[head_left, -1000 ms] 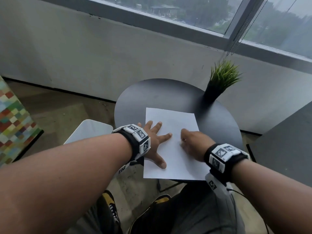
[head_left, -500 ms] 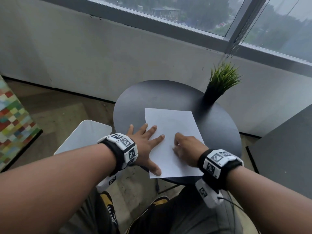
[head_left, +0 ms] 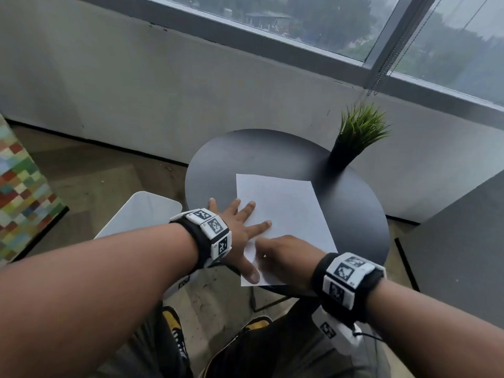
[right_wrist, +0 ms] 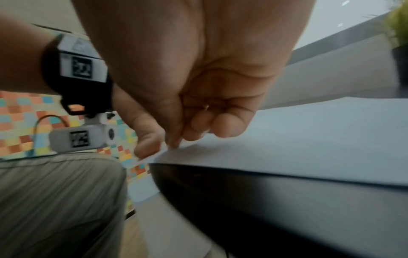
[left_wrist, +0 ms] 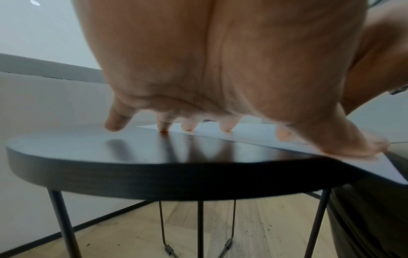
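A white sheet of paper (head_left: 286, 211) lies on a round black table (head_left: 245, 156), its near edge over the rim. My left hand (head_left: 245, 236) rests flat on the sheet's left edge with fingers spread; in the left wrist view the left hand's fingertips (left_wrist: 226, 127) press on the paper (left_wrist: 253, 136) and the table top (left_wrist: 110, 150). My right hand (head_left: 260, 257) is at the near left corner. In the right wrist view the right hand (right_wrist: 161, 148) pinches that corner of the paper (right_wrist: 309, 139) between thumb and forefinger and lifts it slightly.
A green plant in a black pot (head_left: 351, 143) stands at the table's far right. A white stool (head_left: 141, 211) sits left of the table and a dark grey cabinet (head_left: 463, 241) to the right. A chequered coloured seat (head_left: 21, 192) is far left. My knees are under the near rim.
My right hand has slid left across the near part of the sheet to its near left corner and taken hold of it. The left hand has shifted slightly left, still flat.
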The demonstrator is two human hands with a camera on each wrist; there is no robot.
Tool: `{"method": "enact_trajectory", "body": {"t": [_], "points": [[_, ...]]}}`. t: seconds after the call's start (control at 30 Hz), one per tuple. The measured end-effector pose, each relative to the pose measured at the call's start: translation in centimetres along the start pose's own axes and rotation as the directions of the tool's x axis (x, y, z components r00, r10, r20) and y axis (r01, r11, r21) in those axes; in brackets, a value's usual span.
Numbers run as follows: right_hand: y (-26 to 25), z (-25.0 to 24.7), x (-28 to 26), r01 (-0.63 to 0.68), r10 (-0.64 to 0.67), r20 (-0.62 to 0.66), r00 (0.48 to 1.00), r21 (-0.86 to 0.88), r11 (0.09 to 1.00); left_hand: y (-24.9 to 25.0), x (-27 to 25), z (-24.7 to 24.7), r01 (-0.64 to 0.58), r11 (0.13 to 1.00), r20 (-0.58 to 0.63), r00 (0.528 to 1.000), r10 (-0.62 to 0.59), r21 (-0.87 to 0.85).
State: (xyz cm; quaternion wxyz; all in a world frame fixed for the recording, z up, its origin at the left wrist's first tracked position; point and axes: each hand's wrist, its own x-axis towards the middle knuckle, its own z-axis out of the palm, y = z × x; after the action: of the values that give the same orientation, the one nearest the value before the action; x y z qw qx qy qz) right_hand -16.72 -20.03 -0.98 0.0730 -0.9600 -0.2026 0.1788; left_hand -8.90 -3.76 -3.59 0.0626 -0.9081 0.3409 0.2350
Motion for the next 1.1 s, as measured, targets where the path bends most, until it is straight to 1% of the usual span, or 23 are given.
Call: {"method": "enact_trajectory", "body": {"t": [0.03, 0.1, 0.13, 0.17, 0.2, 0.27, 0.3, 0.33, 0.37, 0.43, 0.47, 0.5, 0.6, 0.63, 0.67, 0.7, 0.77, 0.8, 0.87, 0.93, 0.97, 1.03, 1.1], "points": [[1.3, -0.3, 0.1, -0.086, 0.086, -0.021, 0.996, 0.011, 0.996, 0.1, 0.0, -0.1, 0.0, 1.0, 0.008, 1.0, 0.0, -0.003], [3.5, -1.0, -0.2, -0.271, 0.274, -0.09, 0.958, 0.037, 0.962, 0.3, 0.0, -0.4, 0.003, 1.0, 0.022, 1.0, -0.003, -0.001], [3.6, -0.9, -0.3, -0.302, 0.304, -0.116, 0.946, 0.03, 0.953, 0.3, 0.0, -0.5, 0.003, 1.0, 0.027, 1.0, -0.003, 0.007], [2.9, -0.6, -0.5, -0.267, 0.265, -0.126, 0.956, 0.008, 0.964, 0.4, 0.0, -0.6, 0.004, 1.0, 0.029, 1.0, -0.004, 0.018], [1.6, -0.1, -0.7, -0.19, 0.188, -0.1, 0.977, -0.015, 0.982, 0.4, 0.1, -0.7, 0.006, 1.0, 0.03, 1.0, -0.007, 0.031], [-0.7, 0.7, -1.4, 0.001, -0.001, 0.01, 1.0, -0.044, 0.999, 0.5, 0.1, -0.8, 0.011, 0.999, 0.035, 0.999, -0.013, 0.053], [-0.5, 0.7, -1.6, 0.02, -0.018, 0.043, 0.999, -0.038, 0.999, 0.5, 0.0, -0.9, 0.011, 0.998, 0.04, 0.999, -0.014, 0.057], [0.4, 0.3, -1.6, -0.03, 0.031, 0.037, 0.999, -0.025, 0.999, 0.5, 0.0, -1.0, 0.011, 0.998, 0.044, 0.999, -0.013, 0.056], [1.8, -0.2, -1.5, -0.128, 0.128, 0.005, 0.992, -0.013, 0.992, 0.5, 0.1, -1.0, 0.009, 0.999, 0.044, 0.999, -0.011, 0.051], [3.9, -0.9, -1.6, -0.272, 0.27, -0.082, 0.959, -0.025, 0.962, 0.5, 0.1, -0.9, 0.009, 0.999, 0.042, 0.999, -0.011, 0.039], [3.8, -0.8, -1.7, -0.286, 0.279, -0.109, 0.954, -0.05, 0.957, 0.4, 0.1, -0.9, 0.011, 0.999, 0.044, 0.999, -0.012, 0.035], [3.1, -0.5, -1.7, -0.257, 0.248, -0.107, 0.963, -0.08, 0.963, 0.3, 0.1, -0.9, 0.012, 0.999, 0.045, 0.999, -0.013, 0.034], [-0.3, 1.0, -2.4, -0.034, 0.035, 0.01, 0.999, -0.095, 0.995, 0.3, 0.2, -0.9, 0.01, 0.999, 0.05, 0.999, -0.012, 0.042], [-0.3, 1.0, -2.6, -0.024, 0.027, 0.043, 0.999, -0.081, 0.996, 0.3, 0.1, -0.9, 0.009, 0.999, 0.055, 0.998, -0.012, 0.046], [0.7, 0.7, -2.6, -0.064, 0.069, 0.054, 0.996, -0.079, 0.995, 0.3, 0.1, -0.9, 0.009, 0.999, 0.059, 0.998, -0.012, 0.047], [2.0, 0.1, -2.6, -0.151, 0.154, 0.049, 0.987, -0.069, 0.986, 0.4, 0.1, -1.0, 0.009, 0.999, 0.059, 0.998, -0.012, 0.046], [4.4, -0.9, -2.9, -0.31, 0.309, -0.022, 0.951, -0.041, 0.95, 0.4, 0.1, -0.9, 0.01, 0.999, 0.055, 0.998, -0.013, 0.046], [4.8, -1.0, -3.1, -0.344, 0.342, -0.056, 0.938, -0.039, 0.938, 0.4, 0.1, -0.9, 0.011, 0.999, 0.054, 0.998, -0.013, 0.047], [3.7, -0.6, -3.2, -0.308, 0.306, -0.046, 0.951, -0.04, 0.951, 0.3, 0.2, -0.8, 0.007, 0.999, 0.054, 0.999, -0.01, 0.046], [1.3, 0.2, -3.6, -0.183, 0.183, 0.012, 0.983, -0.027, 0.983, 0.1, 0.2, -0.8, 0.003, 0.999, 0.056, 0.998, -0.005, 0.04], [0.7, 0.4, -3.8, -0.151, 0.151, 0.027, 0.988, -0.009, 0.989, 0.1, 0.1, -0.8, 0.001, 0.999, 0.06, 0.998, -0.003, 0.038], [2.0, 0.0, -3.7, -0.194, 0.194, -0.005, 0.981, -0.005, 0.981, 0.0, 0.0, -0.9, -0.005, 0.999, 0.064, 0.998, 0.003, 0.036], [5.4, -0.5, -3.6, -0.346, 0.347, -0.06, 0.936, 0.021, 0.938, -0.1, -0.2, -0.9, -0.017, 0.999, 0.063, 0.998, 0.015, 0.038]]}}
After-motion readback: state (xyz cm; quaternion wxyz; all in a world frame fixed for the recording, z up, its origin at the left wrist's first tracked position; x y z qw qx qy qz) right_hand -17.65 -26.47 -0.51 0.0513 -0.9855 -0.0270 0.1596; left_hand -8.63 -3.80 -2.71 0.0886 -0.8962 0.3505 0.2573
